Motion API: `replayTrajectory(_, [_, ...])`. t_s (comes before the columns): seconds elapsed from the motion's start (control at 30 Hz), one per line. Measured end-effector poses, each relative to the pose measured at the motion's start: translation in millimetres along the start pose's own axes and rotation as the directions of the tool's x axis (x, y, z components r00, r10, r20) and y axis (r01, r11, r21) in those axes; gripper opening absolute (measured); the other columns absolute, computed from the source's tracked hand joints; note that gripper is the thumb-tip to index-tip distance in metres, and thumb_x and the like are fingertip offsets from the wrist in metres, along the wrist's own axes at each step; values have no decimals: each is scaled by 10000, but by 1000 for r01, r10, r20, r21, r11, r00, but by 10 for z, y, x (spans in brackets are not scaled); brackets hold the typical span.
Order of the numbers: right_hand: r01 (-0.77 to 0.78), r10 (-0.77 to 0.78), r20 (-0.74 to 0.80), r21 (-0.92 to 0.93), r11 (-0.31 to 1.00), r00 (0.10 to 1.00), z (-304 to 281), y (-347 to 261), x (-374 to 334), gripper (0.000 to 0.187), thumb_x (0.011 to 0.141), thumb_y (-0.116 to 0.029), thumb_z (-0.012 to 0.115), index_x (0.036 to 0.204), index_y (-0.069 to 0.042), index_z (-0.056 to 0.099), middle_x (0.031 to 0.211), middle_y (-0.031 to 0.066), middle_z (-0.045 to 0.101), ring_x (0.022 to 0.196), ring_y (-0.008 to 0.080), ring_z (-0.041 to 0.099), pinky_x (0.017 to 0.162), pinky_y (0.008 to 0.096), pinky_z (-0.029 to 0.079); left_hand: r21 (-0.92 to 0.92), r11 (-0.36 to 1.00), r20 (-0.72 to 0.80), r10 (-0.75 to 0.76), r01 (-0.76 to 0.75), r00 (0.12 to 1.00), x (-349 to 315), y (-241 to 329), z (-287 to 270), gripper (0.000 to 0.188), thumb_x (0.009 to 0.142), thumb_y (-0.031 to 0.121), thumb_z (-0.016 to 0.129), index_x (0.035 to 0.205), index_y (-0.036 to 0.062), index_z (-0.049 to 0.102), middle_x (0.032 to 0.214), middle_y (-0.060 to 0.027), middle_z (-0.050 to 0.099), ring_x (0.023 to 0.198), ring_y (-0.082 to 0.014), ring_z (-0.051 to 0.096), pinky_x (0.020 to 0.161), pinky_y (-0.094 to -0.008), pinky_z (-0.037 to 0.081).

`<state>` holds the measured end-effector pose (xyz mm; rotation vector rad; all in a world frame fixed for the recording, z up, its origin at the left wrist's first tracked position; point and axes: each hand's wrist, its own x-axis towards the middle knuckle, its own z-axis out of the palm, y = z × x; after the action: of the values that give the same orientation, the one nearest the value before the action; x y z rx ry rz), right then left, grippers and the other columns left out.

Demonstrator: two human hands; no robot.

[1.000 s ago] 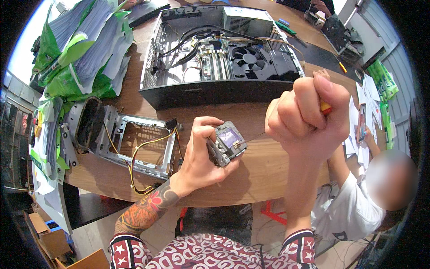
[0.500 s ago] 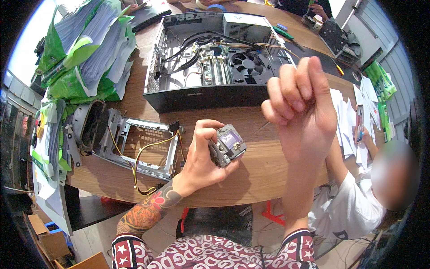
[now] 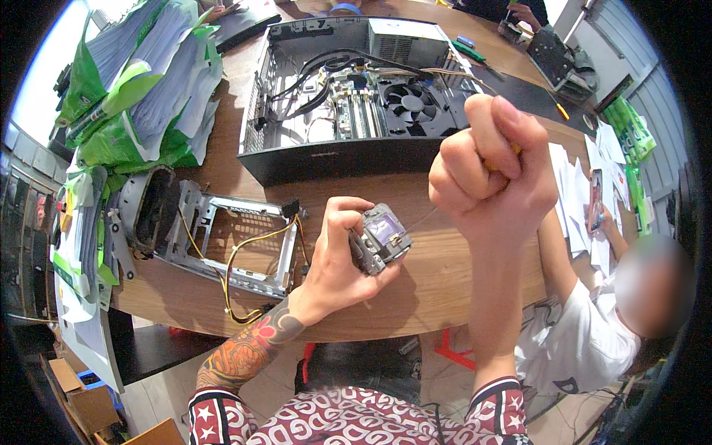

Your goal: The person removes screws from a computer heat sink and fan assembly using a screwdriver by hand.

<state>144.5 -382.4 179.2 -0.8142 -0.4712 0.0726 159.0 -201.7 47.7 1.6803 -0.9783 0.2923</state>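
While our left hand [image 3: 337,256] clamps the small grey heatsink block [image 3: 380,239], our right hand [image 3: 489,174] fists the screwdriver [image 3: 423,220]; next, we judge, steady turning at its screw.

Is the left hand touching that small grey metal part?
Touching. The head view shows the left hand wrapped around the small grey metal part, its fingers against the side.

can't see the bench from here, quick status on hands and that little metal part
Left hand grips small grey component. Right hand fisted on screwdriver, tip at component. Nothing between them.
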Motion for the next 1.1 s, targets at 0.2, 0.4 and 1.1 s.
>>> replayTrajectory(0.2, [178, -261, -321, -267, 947, 910, 240, 124, -136, 434, 1048, -335, 378, 665, -145, 304, 523, -42, 230, 438, 75, 197, 396, 258, 163, 19, 1000, 6, -2, 2, 1000, -5, 81, 42, 656, 663, 103, 858, 1077, 53, 351, 1137, -227, 502, 964, -351, 570, 791, -405, 489])
replayTrajectory(0.4, [341, -471, -536, -328, 881, 700, 470, 307, -258, 434, 1052, -357, 381, 681, -149, 297, 538, -52, 212, 452, 68, 166, 410, 263, 153, 52, 998, -4, -28, 28, 1000, -125, 105, -1, 671, 669, 120, 861, 1091, 54, 343, 1150, -217, 499, 973, -312, 566, 776, -381, 489])
replayTrajectory(1.1, [306, -540, -681, -444, 842, 495, 577, 365, -167, 448, 1035, -325, 404, 648, -145, 268, 518, -52, 194, 429, 52, 123, 394, 263, 104, -32, 999, -62, -45, 43, 997, -167, 82, 19, 708, 672, 120, 877, 1145, 70, 353, 1153, -216, 495, 983, -290, 556, 800, -381, 484])
